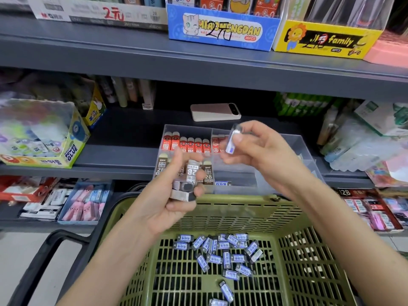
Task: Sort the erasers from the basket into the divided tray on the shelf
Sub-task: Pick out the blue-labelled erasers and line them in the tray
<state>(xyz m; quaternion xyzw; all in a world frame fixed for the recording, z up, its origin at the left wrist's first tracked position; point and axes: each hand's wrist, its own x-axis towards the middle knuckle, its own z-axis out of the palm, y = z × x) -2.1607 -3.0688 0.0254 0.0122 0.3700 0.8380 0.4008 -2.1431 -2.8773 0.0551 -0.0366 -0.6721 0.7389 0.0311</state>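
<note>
Erasers with blue labels [223, 250] lie scattered on the floor of the green basket [313, 261], below both of your forearms.

Well to the left of your left hand, a Power Glue box [71, 151] stands on the middle shelf. Below it, a bin of pink erasers [88, 206] sits on the lower shelf.

Your left hand [174, 202] is raised above the basket's far rim. Its thumb and fingers are curled round a stack of grey 2B erasers [188, 184].

Directly beyond that hand, the clear divided tray [293, 140] sits on the middle shelf.
- Back-left compartment: a row of red erasers [187, 145], standing upright.
- Front-left compartment, partly hidden by your left fingers: brown 2B erasers [208, 173].
- Just right of those fingers: one boxed blue eraser [223, 183] shows through the tray's front wall. You cannot tell which compartment it lies in.

Behind the tray, between your two hands, a flat white device [215, 112] lies on the shelf.

Your right hand [262, 157] is held over the right half of the tray. Its thumb and forefinger pinch a single blue-labelled eraser [231, 142], held on end and apart from the stack. Motion blur hides its print.

To the right of that hand, clear-wrapped packets [353, 146] lie on the shelf, too blurred to identify.
</note>
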